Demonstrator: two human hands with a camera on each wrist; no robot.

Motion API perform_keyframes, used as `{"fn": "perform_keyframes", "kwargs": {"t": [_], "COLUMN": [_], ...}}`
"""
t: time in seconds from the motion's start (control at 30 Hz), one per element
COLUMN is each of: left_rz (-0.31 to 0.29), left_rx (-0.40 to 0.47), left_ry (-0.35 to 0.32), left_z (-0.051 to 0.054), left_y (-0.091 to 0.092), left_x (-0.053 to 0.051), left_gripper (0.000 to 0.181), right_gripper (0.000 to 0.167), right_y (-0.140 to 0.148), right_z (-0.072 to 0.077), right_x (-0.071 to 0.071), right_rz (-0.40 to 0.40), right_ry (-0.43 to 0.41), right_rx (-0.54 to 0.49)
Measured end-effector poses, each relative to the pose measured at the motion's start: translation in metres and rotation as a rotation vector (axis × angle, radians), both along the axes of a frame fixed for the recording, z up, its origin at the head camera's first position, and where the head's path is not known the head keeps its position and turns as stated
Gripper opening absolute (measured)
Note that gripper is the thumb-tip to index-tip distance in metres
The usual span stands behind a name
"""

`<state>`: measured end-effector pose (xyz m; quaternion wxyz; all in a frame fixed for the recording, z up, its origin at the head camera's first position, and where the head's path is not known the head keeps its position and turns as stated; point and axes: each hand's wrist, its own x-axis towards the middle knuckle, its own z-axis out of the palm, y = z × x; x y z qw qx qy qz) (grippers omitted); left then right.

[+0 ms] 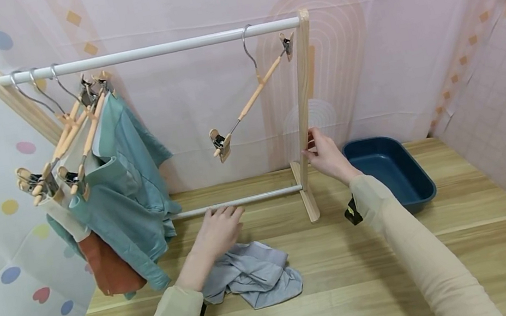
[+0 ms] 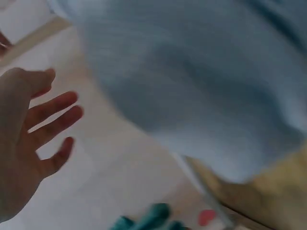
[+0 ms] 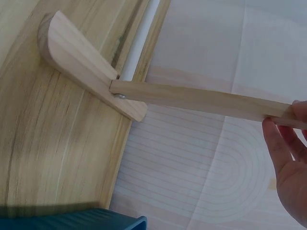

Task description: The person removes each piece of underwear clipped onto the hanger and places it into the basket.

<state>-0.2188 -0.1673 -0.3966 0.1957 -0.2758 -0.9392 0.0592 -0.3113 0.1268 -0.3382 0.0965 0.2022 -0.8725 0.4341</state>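
Note:
My right hand [image 1: 327, 156] grips the right wooden post [image 1: 304, 100] of a small clothes rack between thumb and fingers; the right wrist view shows this post [image 3: 192, 98] rising from its foot. My left hand [image 1: 219, 231] is just above a crumpled grey garment [image 1: 259, 276] on the table, near the rack's lower white bar [image 1: 259, 197]. In the left wrist view the left hand [image 2: 36, 129] has its fingers spread and holds nothing, with blurred grey-blue cloth [image 2: 192, 86] beside it. A bare clip hanger [image 1: 255, 94] hangs tilted from the top bar [image 1: 156, 49].
Several hangers with clips carry teal garments [image 1: 125, 200] and a white and rust-brown garment [image 1: 106, 264] at the rack's left end. A dark blue basin [image 1: 389, 169] stands on the wooden table [image 1: 353, 286] at right. Patterned curtains [image 1: 206, 115] hang behind.

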Motion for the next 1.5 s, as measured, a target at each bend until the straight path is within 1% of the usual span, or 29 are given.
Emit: {"fn": "perform_keyframes", "kwargs": {"t": [0.07, 0.13, 0.2, 0.27, 0.37, 0.5, 0.57, 0.63, 0.7, 0.77, 0.83, 0.97, 1.03, 1.1, 1.23, 1.3, 1.33, 1.4, 1.47, 1.5], "left_rz": [0.057, 0.11, 0.161, 0.19, 0.215, 0.238, 0.251, 0.259, 0.244, 0.232, 0.218, 0.177, 0.136, 0.095, -0.006, -0.056, -0.079, -0.118, -0.153, -0.168], "left_rx": [0.007, 0.01, 0.007, 0.008, 0.017, 0.021, 0.019, 0.024, 0.041, 0.066, 0.09, 0.134, 0.157, 0.177, 0.213, 0.221, 0.223, 0.226, 0.231, 0.234], "left_ry": [-0.122, -0.22, -0.302, -0.355, -0.407, -0.464, -0.507, -0.55, -0.569, -0.582, -0.559, -0.463, -0.395, -0.342, -0.214, -0.143, -0.11, -0.05, -0.002, 0.019], "left_z": [-0.009, -0.016, -0.021, -0.024, -0.025, -0.022, -0.019, -0.013, -0.007, 0.001, 0.011, 0.033, 0.043, 0.053, 0.071, 0.078, 0.082, 0.088, 0.094, 0.096], "left_y": [-0.008, -0.014, -0.019, -0.023, -0.025, -0.025, -0.025, -0.025, -0.026, -0.026, -0.025, -0.022, -0.02, -0.018, -0.013, -0.011, -0.01, -0.008, -0.006, -0.005], "left_x": [-0.001, -0.002, -0.003, -0.004, -0.005, -0.005, -0.005, -0.005, -0.004, -0.002, 0.0, 0.008, 0.013, 0.018, 0.027, 0.031, 0.033, 0.036, 0.039, 0.04], "left_gripper": [0.032, 0.032, 0.032, 0.032, 0.033, 0.028, 0.025, 0.021, 0.018, 0.016, 0.016, 0.015, 0.015, 0.014, 0.012, 0.011, 0.011, 0.011, 0.012, 0.012], "right_gripper": [0.034, 0.035, 0.035, 0.035, 0.036, 0.037, 0.037, 0.038, 0.038, 0.039, 0.042, 0.05, 0.052, 0.052, 0.051, 0.05, 0.049, 0.046, 0.042, 0.04], "right_y": [0.001, 0.001, 0.002, 0.002, 0.002, 0.003, 0.003, 0.002, 0.002, 0.002, 0.002, 0.003, 0.004, 0.005, 0.006, 0.006, 0.006, 0.004, 0.002, 0.0], "right_z": [-0.001, -0.001, -0.001, -0.001, 0.0, -0.001, -0.002, -0.002, -0.003, -0.003, -0.003, -0.003, -0.005, -0.006, -0.01, -0.012, -0.014, -0.018, -0.022, -0.024], "right_x": [0.0, 0.0, 0.0, 0.0, -0.001, -0.002, -0.001, -0.001, -0.001, 0.0, 0.002, 0.01, 0.014, 0.019, 0.032, 0.038, 0.04, 0.045, 0.05, 0.053], "right_rz": [0.006, 0.008, 0.011, 0.015, 0.014, 0.012, 0.014, 0.015, 0.015, 0.013, 0.008, -0.003, -0.008, -0.011, -0.03, -0.024, -0.012, 0.043, 0.128, 0.185], "right_ry": [-0.007, -0.008, -0.006, -0.004, 0.004, 0.018, 0.021, 0.021, 0.022, 0.025, 0.034, 0.037, 0.025, 0.007, -0.051, -0.077, -0.082, -0.083, -0.062, -0.045], "right_rx": [-0.008, -0.01, -0.012, -0.014, -0.013, -0.008, -0.013, -0.018, -0.02, -0.012, 0.003, 0.029, 0.041, 0.053, 0.119, 0.16, 0.183, 0.207, 0.232, 0.242]}}
